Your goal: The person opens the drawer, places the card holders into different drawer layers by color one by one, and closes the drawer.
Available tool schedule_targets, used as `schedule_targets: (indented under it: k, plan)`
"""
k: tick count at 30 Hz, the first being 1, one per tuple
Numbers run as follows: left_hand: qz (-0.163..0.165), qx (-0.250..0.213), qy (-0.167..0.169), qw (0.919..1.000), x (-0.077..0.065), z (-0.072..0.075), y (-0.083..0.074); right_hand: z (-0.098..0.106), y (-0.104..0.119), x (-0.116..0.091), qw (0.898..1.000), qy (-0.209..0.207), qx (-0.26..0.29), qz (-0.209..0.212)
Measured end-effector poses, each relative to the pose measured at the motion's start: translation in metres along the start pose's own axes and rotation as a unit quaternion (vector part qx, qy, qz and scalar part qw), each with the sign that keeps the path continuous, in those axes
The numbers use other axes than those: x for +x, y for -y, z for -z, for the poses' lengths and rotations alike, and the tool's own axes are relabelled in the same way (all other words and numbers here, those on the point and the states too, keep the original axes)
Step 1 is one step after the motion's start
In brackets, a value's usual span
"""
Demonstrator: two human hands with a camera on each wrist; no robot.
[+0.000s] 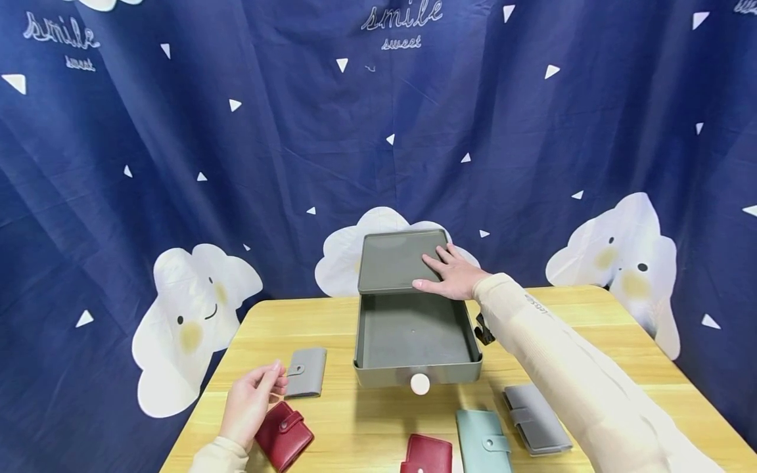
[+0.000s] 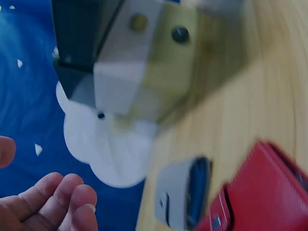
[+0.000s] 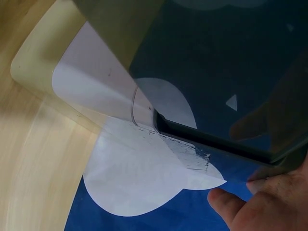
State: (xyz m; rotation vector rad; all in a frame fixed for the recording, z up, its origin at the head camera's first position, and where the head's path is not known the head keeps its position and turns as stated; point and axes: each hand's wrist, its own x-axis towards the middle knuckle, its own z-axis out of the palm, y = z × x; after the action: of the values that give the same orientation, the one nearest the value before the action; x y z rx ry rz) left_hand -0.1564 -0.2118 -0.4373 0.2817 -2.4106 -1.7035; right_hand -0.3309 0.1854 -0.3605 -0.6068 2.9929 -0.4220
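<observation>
A small drawer cabinet has a grey top (image 1: 402,259) and its grey upper drawer (image 1: 414,376) pulled out, with nothing inside. My right hand (image 1: 452,272) rests with spread fingers on the right side of the top; the right wrist view shows its thumb (image 3: 226,202) near the edge. My left hand (image 1: 251,397) hovers at the left, fingers loosely bent. The left wrist view shows a gap between its thumb and fingers (image 2: 62,197) and nothing held. Close beside it lie a grey wallet (image 1: 307,373) and a red wallet (image 1: 285,437), each with a snap strap.
Nearer the front of the wooden table (image 1: 331,315) lie another red wallet (image 1: 428,453), a light green wallet (image 1: 481,437) and a grey wallet (image 1: 535,417). Below the grey drawer, the cabinet has a white drawer (image 2: 122,72) and a yellow drawer (image 2: 171,72). A blue curtain hangs behind.
</observation>
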Motion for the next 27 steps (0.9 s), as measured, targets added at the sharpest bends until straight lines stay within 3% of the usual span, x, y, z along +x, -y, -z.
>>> schedule_targets:
  k: [4,7,12,18,23,27]
  plan:
    - [0.016,0.094,-0.027,0.9951,0.009,0.014,0.017,0.001,0.001,0.0,1.0,0.002,-0.002,0.0]
    - [0.022,0.167,-0.041,0.9848,0.012,0.025,0.029,0.001,0.002,-0.001,1.0,0.001,-0.003,-0.001]
    - [0.012,0.247,-0.043,0.9681,0.014,0.035,0.046,0.005,0.006,-0.005,1.0,-0.001,0.0,0.0]
    - [0.021,0.319,-0.004,0.9474,0.014,0.046,0.061,0.006,0.008,-0.007,1.0,0.001,0.006,0.003]
    - [0.049,0.347,0.038,0.9356,0.013,0.049,0.069,0.007,0.008,-0.007,1.0,0.002,0.005,-0.001]
    - [0.053,0.362,0.058,0.9288,0.01,0.048,0.071,0.006,0.008,-0.007,1.0,0.0,0.005,0.0]
